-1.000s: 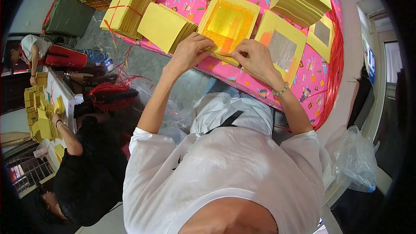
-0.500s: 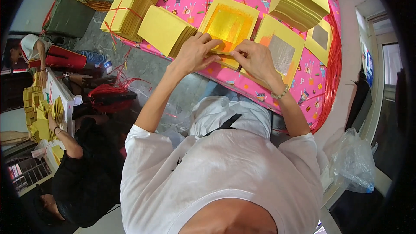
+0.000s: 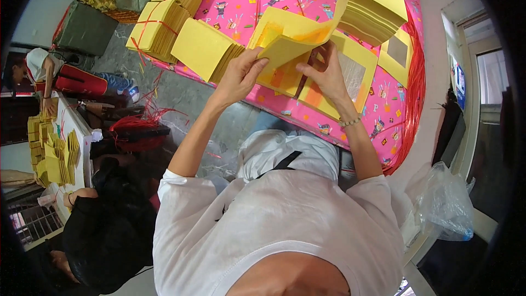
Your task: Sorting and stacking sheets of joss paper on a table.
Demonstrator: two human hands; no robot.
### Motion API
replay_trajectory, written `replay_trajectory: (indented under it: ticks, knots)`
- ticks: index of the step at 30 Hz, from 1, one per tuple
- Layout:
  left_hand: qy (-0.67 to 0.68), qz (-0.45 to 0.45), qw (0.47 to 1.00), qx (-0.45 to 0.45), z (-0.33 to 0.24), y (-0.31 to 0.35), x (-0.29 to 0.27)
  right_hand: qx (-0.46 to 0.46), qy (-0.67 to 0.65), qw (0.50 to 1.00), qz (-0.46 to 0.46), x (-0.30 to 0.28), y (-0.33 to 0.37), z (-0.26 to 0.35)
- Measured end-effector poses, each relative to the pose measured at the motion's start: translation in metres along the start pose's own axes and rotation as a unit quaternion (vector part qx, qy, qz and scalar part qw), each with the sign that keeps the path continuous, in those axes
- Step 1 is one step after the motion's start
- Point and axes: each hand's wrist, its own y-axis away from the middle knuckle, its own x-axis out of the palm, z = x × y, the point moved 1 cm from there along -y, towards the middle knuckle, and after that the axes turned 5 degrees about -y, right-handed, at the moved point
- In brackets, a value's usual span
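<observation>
A yellow paper sheet [image 3: 296, 41] is lifted and curls over a stack of sheets in front of me. My left hand [image 3: 239, 78] pinches its near left edge between thumb and fingers. The sheet's far right end rises toward the tall stack. My right hand [image 3: 329, 74] is under the sheet's right side, thumb and fingers apart; its fingertips are partly hidden by the paper. Below lies the stack of yellow sheets with orange and gold printed centres [image 3: 282, 77]. Beside my right hand lies a stack with a silver rectangle [image 3: 353, 68].
A pink patterned cloth [image 3: 249, 0] covers the table. Left stand a yellow paper stack [image 3: 203, 49] and red-tied bundles [image 3: 156, 30]; right, a tall silver-centred stack [image 3: 378, 5] and red strands [image 3: 410, 109]. Two people work at a white table [image 3: 76, 115] on the left.
The sheet has come up off the stack and now bends over toward the right. My left hand has moved slightly down-left with its edge; my right hand has opened.
</observation>
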Motion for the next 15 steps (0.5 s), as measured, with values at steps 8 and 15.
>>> replay_trajectory:
  ticks: [8,15]
  knots:
    - [0.305,0.072,0.948,-0.050,-0.015,0.000,0.007,0.096,-0.112,0.983,0.105,0.005,0.007,0.003]
    - [-0.122,-0.161,0.978,0.046,-0.015,-0.006,0.013,0.102,-0.121,0.984,0.084,0.005,0.010,0.002]
